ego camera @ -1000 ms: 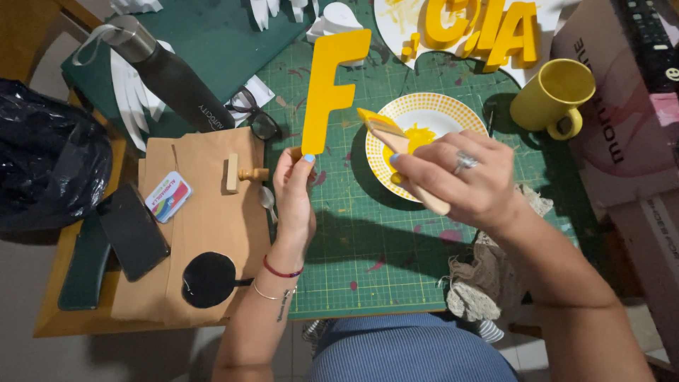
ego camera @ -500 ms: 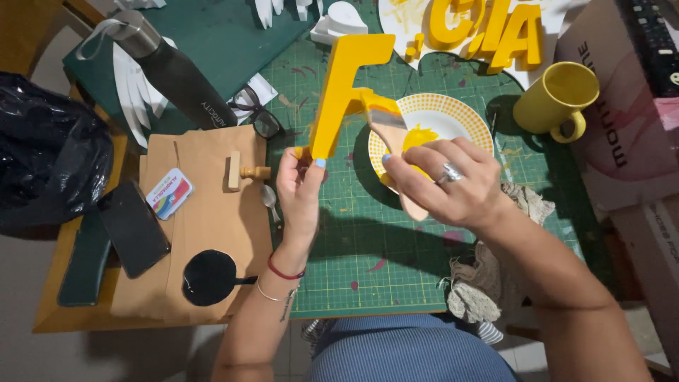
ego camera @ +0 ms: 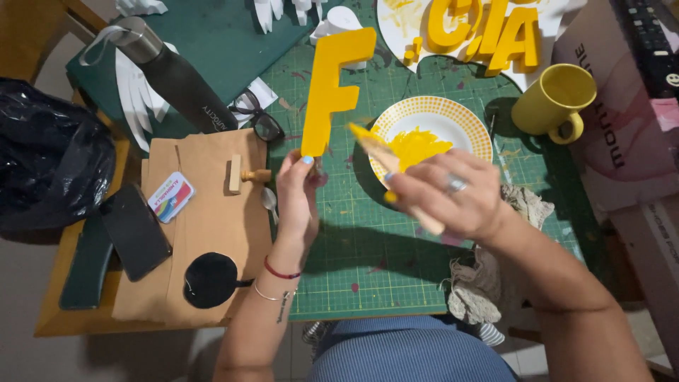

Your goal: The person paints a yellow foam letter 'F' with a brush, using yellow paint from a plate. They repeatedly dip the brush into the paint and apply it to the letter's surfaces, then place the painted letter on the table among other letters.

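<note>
Since the earlier frame, the right hand (ego camera: pixel 453 194) has drawn back from the plate and lifted the paintbrush (ego camera: pixel 392 166), whose yellow-loaded tip now points toward the lower stem of the letter F (ego camera: pixel 332 88). That letter has been raised slightly more upright and stands higher over the green cutting mat (ego camera: pixel 368 262).

Left hand (ego camera: pixel 298 191): grip closed on the foot of the yellow letter F, pinched between fingertips and thumb, holding it clear of the counter. Red cord and thin bracelet at the wrist.

Right hand: grip closed around the wooden handle of the paintbrush; ring on one finger. Bristles coated in yellow, just beside the letter's stem; contact cannot be confirmed.

White plate (ego camera: pixel 463 117) with dotted yellow rim lies on the mat behind the brush, holding yellow paint. Yellow mug (ego camera: pixel 555 99) stands to its right. Further yellow letters (ego camera: pixel 488 32) rest on white paper at the far edge. Grey rag (ego camera: pixel 488 283) lies beneath the right forearm. Left of the mat: brown envelope (ego camera: pixel 205 233), dark phone (ego camera: pixel 134 230), black bottle (ego camera: pixel 177 81), eyeglasses (ego camera: pixel 258 120), black bag (ego camera: pixel 49 163).
</note>
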